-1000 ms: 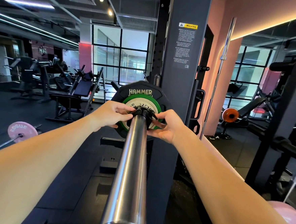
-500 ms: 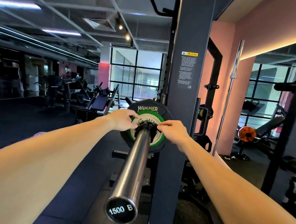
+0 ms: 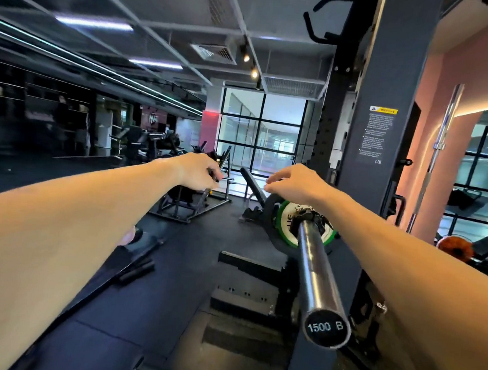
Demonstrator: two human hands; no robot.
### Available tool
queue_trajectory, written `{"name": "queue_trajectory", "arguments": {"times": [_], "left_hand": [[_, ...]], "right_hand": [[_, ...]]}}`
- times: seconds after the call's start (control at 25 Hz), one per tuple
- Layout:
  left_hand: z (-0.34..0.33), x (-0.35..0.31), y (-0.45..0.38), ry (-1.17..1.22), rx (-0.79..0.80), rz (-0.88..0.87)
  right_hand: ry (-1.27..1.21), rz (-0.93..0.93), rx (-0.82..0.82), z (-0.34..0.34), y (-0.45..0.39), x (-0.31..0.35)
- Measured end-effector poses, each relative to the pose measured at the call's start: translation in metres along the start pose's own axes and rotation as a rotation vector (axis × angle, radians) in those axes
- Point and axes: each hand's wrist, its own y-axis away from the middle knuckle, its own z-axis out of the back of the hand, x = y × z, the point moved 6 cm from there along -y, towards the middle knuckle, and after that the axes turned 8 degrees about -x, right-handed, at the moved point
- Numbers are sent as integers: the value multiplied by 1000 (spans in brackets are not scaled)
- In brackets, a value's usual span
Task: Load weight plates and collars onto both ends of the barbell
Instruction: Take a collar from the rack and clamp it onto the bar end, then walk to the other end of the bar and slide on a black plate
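barbell sleeve [image 3: 315, 265] carries a green plate [image 3: 285, 219] and black collar [image 3: 311, 217] beside the rack upright [image 3: 362, 170]; both arms outstretched, left hand [image 3: 196, 171] and right hand [image 3: 296, 182] above, fingers loosely apart, touching nothing.

We see dark rubber floor [image 3: 113, 305] | pink wall [image 3: 476, 71] | grid windows [image 3: 258, 128] | ceiling strip lights [image 3: 95, 24] | dark rack upright [image 3: 367, 135]

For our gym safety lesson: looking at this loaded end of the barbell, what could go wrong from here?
1. Both hands, left and right, are off the collar; if it isn't locked, the green plate may slide.
2. The bare bar end juts towards the person; they could bump it.
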Motion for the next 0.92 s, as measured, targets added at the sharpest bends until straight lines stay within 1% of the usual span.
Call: {"name": "queue_trajectory", "arguments": {"times": [0.08,0.16,0.32,0.4,0.48,0.68,0.8,0.92], "left_hand": [[9,33,13,-1,-6,-4],[19,69,28,8,4,-10],[38,154,58,23,56,-6],[44,190,71,2,79,2],[53,230,76,-10,84,29],[60,308,58,18,81,64],[43,347,33,53,85,65],[16,388,-6,40,126,49]], "right_hand": [[80,30,65,-19,2,38],[131,46,97,-39,4,75],[144,5,73,-94,5,136],[143,-14,59,-126,5,152],[124,-46,81,-158,1,167],[98,-69,74,-209,-36,198],[95,-60,98,-249,-69,205],[62,-62,126,-295,-113,204]]}}
